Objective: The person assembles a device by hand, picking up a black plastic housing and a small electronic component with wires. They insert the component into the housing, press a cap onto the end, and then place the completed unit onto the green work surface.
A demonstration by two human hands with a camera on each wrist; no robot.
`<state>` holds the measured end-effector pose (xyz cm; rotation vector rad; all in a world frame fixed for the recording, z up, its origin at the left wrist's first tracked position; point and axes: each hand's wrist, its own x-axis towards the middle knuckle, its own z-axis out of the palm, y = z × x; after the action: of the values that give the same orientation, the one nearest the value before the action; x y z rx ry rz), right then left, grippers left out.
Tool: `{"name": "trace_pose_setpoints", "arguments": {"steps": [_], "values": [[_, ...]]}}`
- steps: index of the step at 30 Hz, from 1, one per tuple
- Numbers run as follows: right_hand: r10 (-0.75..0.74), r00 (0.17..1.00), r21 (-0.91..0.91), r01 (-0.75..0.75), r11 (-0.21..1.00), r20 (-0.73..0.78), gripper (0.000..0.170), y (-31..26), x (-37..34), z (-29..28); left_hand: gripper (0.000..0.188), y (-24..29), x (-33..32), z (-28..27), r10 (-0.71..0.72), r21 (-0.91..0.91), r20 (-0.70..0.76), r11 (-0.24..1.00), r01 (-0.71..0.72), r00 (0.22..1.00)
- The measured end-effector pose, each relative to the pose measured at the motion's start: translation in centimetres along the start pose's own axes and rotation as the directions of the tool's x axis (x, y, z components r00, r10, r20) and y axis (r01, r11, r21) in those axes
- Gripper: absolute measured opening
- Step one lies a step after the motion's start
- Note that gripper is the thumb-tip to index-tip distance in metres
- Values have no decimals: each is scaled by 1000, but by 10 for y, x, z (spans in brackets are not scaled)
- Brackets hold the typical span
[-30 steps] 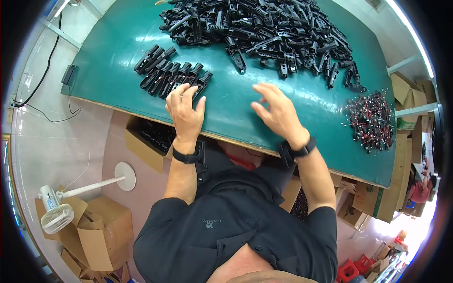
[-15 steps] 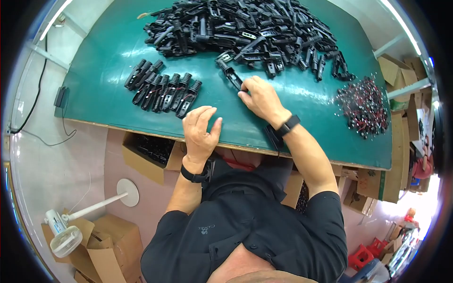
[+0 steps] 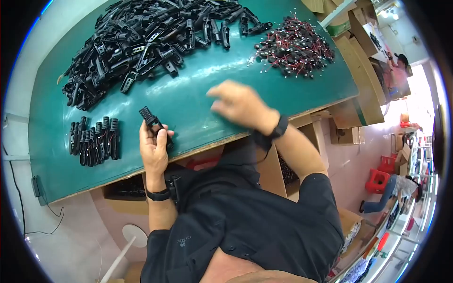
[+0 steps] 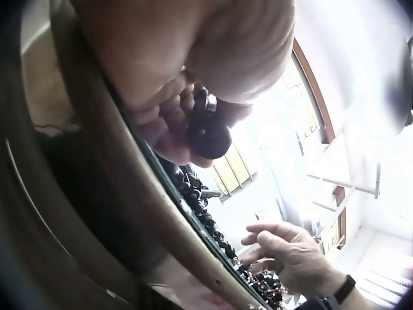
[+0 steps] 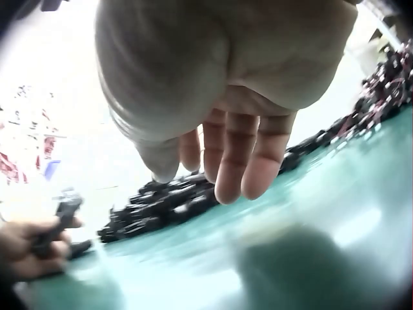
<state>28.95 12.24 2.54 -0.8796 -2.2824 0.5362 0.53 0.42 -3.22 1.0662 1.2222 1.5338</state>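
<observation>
My left hand [image 3: 155, 156] grips a black plastic housing with a ribbed sleeve end [image 3: 149, 117], thumb laid along it, close above the table's near edge. In the left wrist view the round dark end of that housing [image 4: 211, 138] pokes out from the curled fingers. My right hand [image 3: 241, 106] is blurred over the middle of the table, holding nothing. Its fingers [image 5: 235, 155] hang extended in the right wrist view. Left of the left hand lies a group of similar housings [image 3: 100, 141], some with red wires showing.
A large heap of black housings [image 3: 137, 42] covers the far side of the green table [image 3: 188, 101]. A pile of small dark parts with red wires and silvery tips [image 3: 298, 49] sits at the right. Cardboard boxes [image 3: 361, 80] stand beyond the right edge; two people are in the background.
My right hand first reached a housing near the heap; the left hand now holds a housing. The right hand has come away empty. The head view has turned right.
</observation>
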Motion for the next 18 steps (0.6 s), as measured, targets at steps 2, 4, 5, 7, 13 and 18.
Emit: {"name": "trace_pose_setpoints", "arguments": {"steps": [2, 4, 5, 7, 13, 18], "values": [[192, 965, -254, -233, 939, -177, 29, 70, 8, -28, 59, 0, -4, 1, 17, 9, -3, 1000, -17, 1000], [186, 928, -455, -325, 829, -324, 30, 125, 14, -53, 62, 2, -3, 4, 50, 27, -5, 998, -50, 999], [179, 929, -458, -319, 830, -323, 30, 141, 15, -58, 63, 3, -2, 5, 68, 38, -11, 997, -68, 998], [298, 913, -507, -403, 762, -278, 27, 151, 20, -66, 65, 3, -2, 2, 63, 22, -12, 998, -62, 998], [439, 874, -515, -479, 711, -207, 29, 152, 20, -69, 73, 8, -4, 5, 16, 50, -4, 999, -16, 1000], [287, 906, -350, -390, 852, -310, 27, 122, 8, -80, 76, 5, -7, 11, 17, 93, -62, 996, -11, 998]]}}
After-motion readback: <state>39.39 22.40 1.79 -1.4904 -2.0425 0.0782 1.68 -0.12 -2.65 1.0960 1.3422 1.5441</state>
